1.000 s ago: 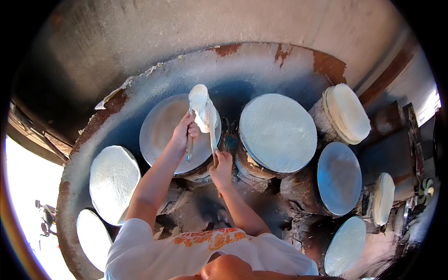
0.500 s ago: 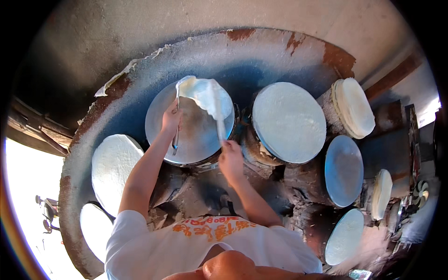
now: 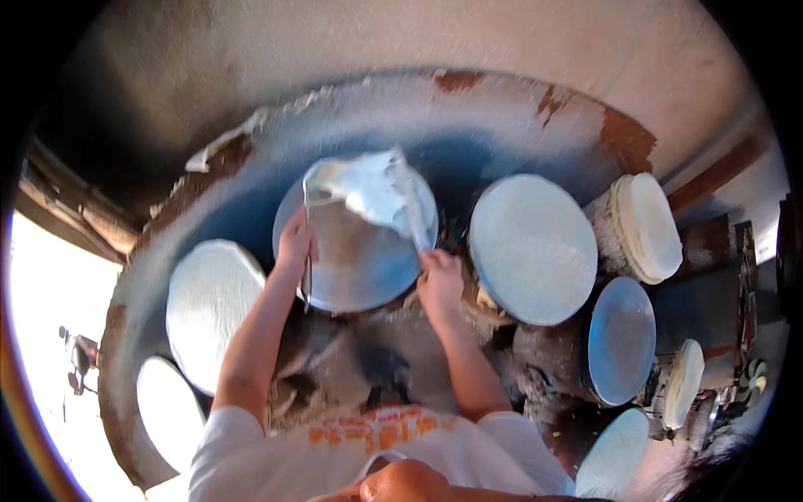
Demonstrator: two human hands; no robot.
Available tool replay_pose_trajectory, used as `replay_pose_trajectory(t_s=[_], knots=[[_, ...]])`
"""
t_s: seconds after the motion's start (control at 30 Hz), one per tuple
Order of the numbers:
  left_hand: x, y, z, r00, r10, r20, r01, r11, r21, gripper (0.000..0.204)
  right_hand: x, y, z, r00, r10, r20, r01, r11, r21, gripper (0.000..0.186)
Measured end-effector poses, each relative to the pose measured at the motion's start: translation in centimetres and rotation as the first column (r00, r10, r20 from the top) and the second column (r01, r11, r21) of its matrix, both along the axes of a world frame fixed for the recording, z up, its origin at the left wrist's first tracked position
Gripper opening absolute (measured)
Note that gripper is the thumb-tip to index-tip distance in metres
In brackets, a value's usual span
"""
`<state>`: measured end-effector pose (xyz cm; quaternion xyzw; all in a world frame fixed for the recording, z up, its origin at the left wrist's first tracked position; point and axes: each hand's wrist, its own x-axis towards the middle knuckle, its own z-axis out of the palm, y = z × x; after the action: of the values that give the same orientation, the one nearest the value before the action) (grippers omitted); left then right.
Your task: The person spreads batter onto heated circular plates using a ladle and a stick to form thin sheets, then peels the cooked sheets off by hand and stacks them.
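White paste (image 3: 372, 199) over a round plate (image 3: 343, 268): possible faults

Head view. From where I am standing, the left hand (image 3: 297, 243) is gripping a thin-handled ladle (image 3: 308, 283); the right hand (image 3: 441, 280) is grasping a pale flat blade (image 3: 411, 205), blurred. Paste is spanning both tools over the plate's far part; whether it is touching throughout, I cannot tell. The near part is showing brown and bare. Uneven blade pressure could be tearing the layer; pushing too far could be spilling paste past the rim. The left forearm (image 3: 251, 351) is running near a coated disc (image 3: 211, 305), risking smears.
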<state>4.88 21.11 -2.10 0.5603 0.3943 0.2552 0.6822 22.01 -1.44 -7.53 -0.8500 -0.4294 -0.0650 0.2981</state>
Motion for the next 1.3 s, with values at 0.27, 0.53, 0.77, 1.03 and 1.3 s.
replay_pose_trajectory(t_s=[0.27, 0.53, 0.77, 1.03, 1.3], knots=[[-2.4, -2.7, 1.6, 0.948, 0.223, 0.226, -0.104, 0.89, -0.443, 0.056, 0.7, 2.9, 1.8, 0.985, 0.173, -0.013, -0.172, 0.984, 0.047, 0.039], [-1.8, -5.2, 2.3, 0.784, 0.492, 0.379, -0.137, 0.732, -0.667, 0.034, 4.5, 6.8, 0.2, 0.939, 0.342, 0.018, -0.339, 0.936, -0.096, 0.036], [-1.8, -10.7, 6.7, 0.507, 0.655, 0.561, 0.026, 0.639, -0.769, 0.028, 5.6, 8.9, 0.2, 0.762, 0.646, -0.036, -0.645, 0.763, 0.044, 0.035], [4.0, -13.7, 9.4, 0.684, 0.637, 0.356, -0.393, 0.733, -0.556, 0.045, 17.0, 8.6, 2.1, 0.786, 0.618, 0.004, -0.618, 0.786, 0.012, 0.031], [1.3, -15.2, 9.4, 0.518, 0.767, 0.379, -0.522, 0.635, -0.57, 0.045, 12.9, 10.9, 1.1, 0.423, 0.885, -0.195, -0.891, 0.445, 0.088, 0.029]])
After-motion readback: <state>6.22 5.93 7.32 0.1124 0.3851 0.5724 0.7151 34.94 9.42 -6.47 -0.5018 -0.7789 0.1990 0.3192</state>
